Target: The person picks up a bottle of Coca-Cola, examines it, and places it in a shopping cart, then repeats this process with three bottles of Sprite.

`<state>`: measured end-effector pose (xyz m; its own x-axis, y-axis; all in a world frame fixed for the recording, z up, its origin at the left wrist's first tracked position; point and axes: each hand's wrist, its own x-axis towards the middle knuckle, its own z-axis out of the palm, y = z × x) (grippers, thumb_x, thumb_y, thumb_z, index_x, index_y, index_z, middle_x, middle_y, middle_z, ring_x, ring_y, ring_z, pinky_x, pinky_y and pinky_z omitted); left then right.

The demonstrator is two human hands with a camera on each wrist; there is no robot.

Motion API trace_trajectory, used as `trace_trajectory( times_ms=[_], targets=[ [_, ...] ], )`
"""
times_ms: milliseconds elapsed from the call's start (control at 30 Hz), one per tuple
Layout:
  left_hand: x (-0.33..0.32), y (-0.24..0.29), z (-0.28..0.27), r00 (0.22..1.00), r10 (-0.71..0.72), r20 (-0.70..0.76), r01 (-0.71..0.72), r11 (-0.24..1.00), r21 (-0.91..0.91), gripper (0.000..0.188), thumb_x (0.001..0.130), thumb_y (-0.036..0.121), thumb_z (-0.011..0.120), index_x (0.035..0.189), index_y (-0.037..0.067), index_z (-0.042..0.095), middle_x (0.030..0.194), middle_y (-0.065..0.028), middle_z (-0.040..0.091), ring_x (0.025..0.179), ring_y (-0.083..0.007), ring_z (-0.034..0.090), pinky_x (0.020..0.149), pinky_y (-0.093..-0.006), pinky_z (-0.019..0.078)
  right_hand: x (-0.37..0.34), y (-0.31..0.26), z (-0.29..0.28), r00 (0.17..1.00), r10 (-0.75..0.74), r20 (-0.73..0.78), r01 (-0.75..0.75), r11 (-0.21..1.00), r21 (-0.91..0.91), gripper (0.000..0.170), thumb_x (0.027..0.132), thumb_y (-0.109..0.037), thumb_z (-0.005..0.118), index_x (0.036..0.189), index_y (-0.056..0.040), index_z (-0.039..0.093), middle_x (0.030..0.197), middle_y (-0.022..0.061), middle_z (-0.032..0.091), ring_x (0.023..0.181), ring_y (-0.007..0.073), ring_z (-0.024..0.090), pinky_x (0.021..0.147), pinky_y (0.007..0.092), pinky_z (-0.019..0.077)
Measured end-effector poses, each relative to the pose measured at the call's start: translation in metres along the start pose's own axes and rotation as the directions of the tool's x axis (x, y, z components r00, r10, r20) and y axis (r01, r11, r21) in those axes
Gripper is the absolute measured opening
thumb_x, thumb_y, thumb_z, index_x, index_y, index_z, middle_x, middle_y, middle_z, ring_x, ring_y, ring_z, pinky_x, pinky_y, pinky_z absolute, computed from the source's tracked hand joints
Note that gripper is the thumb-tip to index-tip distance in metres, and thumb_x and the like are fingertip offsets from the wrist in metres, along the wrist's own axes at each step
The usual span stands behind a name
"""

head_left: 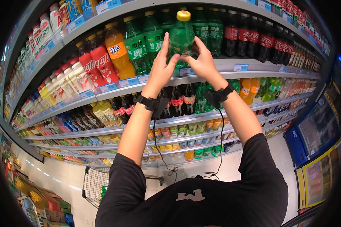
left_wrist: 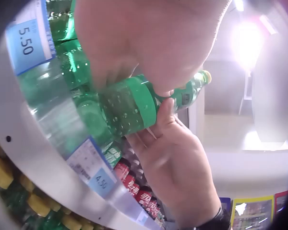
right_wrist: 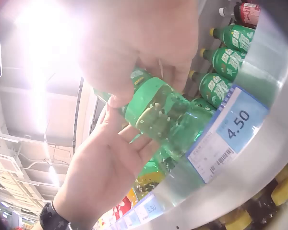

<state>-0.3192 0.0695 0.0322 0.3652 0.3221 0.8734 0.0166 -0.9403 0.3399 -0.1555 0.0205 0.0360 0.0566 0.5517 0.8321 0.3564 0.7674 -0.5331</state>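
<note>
Between both hands is a green plastic soda bottle with a yellow cap, at the front of an upper shelf. My left hand grips its left side, and my right hand grips the right side. Both thumbs lie on the bottle's near face, close together. In the left wrist view, the bottle's clear green lower part overlaps the shelf's front strip. Fingers of the right hand curl round it from the far side there. The right wrist view shows the left hand wrapped against the label band.
More green bottles stand behind and left, beside an orange soda bottle. Dark cola bottles fill the right. Price tags line the shelf edge. Lower shelves hold several drinks. A wire shopping cart stands on the floor at left.
</note>
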Motion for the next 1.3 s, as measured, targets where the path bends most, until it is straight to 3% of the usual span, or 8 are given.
trace_trajectory(
  times_ms=[100,300,433,567,767,933,1067,1300],
  targets=[
    [0.005,0.013,-0.002,0.998,-0.023,-0.06,0.018,0.996,-0.092,0.071,0.097,0.026,0.058,0.155,0.013,0.018,0.138,-0.021,0.052,0.127,-0.0318,0.052,0.104,-0.0381,0.041,0.0,-0.02,0.001,0.995,-0.075,-0.06,0.076,0.997,0.017,0.07,0.077,-0.004,0.074,0.14,-0.0012,0.044,0.123,0.0165,0.063,0.117,0.0249,0.06,0.099,0.0349,0.0456],
    [0.002,0.047,-0.008,0.984,-0.091,-0.155,0.034,0.941,-0.337,0.069,0.097,0.022,0.059,0.153,0.008,0.022,0.136,-0.0149,0.054,0.118,-0.0209,0.055,0.1,-0.0313,0.0427,0.001,-0.055,0.009,0.964,-0.212,-0.162,0.224,0.973,0.062,0.067,0.08,-0.012,0.077,0.139,-0.0006,0.048,0.121,0.0125,0.065,0.111,0.0185,0.06,0.095,0.0319,0.0463],
    [-0.038,0.061,-0.016,0.991,-0.099,-0.088,0.084,0.983,-0.16,0.073,0.096,0.027,0.06,0.155,0.009,0.02,0.137,-0.0141,0.045,0.124,-0.0226,0.048,0.105,-0.033,0.0366,-0.042,-0.061,0.021,0.991,-0.001,-0.131,0.034,0.968,0.247,0.062,0.085,-0.014,0.076,0.137,0.0047,0.047,0.121,0.0121,0.064,0.109,0.0155,0.06,0.097,0.0309,0.0463],
    [-0.102,0.056,-0.002,0.96,-0.274,-0.049,0.211,0.832,-0.513,0.081,0.093,0.029,0.066,0.154,0.005,0.019,0.142,-0.0132,0.037,0.132,-0.0247,0.042,0.108,-0.0348,0.0351,-0.1,-0.05,0.042,0.963,0.257,-0.08,-0.21,0.902,0.378,0.064,0.086,-0.01,0.074,0.138,0.0094,0.042,0.123,0.0157,0.061,0.109,0.0155,0.06,0.092,0.028,0.0503],
    [-0.153,0.049,0.008,0.867,-0.49,-0.09,0.362,0.744,-0.562,0.07,0.091,0.018,0.069,0.147,-0.002,0.032,0.135,-0.0108,0.045,0.12,-0.0208,0.054,0.099,-0.0318,0.0459,-0.142,-0.032,0.056,0.877,0.48,-0.01,-0.429,0.792,0.435,0.063,0.086,-0.012,0.074,0.137,0.0096,0.044,0.124,0.0164,0.06,0.107,0.0158,0.061,0.091,0.0274,0.0512],
    [-0.158,0.059,0.008,0.782,-0.602,-0.158,0.403,0.683,-0.609,0.062,0.091,0.028,0.07,0.136,-0.006,0.045,0.12,-0.011,0.059,0.107,-0.0152,0.058,0.095,-0.0292,0.0455,-0.155,-0.026,0.065,0.928,0.353,0.124,-0.361,0.759,0.541,0.068,0.097,-0.025,0.061,0.15,0.002,0.027,0.147,0.0132,0.041,0.133,0.0185,0.04,0.11,0.0321,0.033],
    [-0.162,0.058,0.012,0.769,-0.618,-0.165,0.355,0.628,-0.693,0.058,0.092,0.02,0.069,0.136,-0.005,0.041,0.115,-0.0118,0.059,0.106,-0.0166,0.06,0.093,-0.0286,0.0478,-0.17,-0.026,0.074,0.886,0.439,0.147,-0.453,0.753,0.477,0.069,0.101,-0.034,0.052,0.151,0.0017,0.021,0.149,0.0105,0.036,0.138,0.017,0.03,0.114,0.0328,0.0239],
    [-0.163,0.06,0.011,0.843,-0.536,-0.039,0.331,0.575,-0.748,0.06,0.089,0.011,0.071,0.136,-0.004,0.037,0.124,-0.0144,0.053,0.117,-0.0196,0.055,0.098,-0.0297,0.046,-0.17,-0.029,0.071,0.904,0.426,0.044,-0.365,0.713,0.599,0.064,0.102,-0.038,0.047,0.149,-0.0006,0.025,0.146,0.009,0.038,0.134,0.017,0.034,0.112,0.0329,0.0244]
  ],
)
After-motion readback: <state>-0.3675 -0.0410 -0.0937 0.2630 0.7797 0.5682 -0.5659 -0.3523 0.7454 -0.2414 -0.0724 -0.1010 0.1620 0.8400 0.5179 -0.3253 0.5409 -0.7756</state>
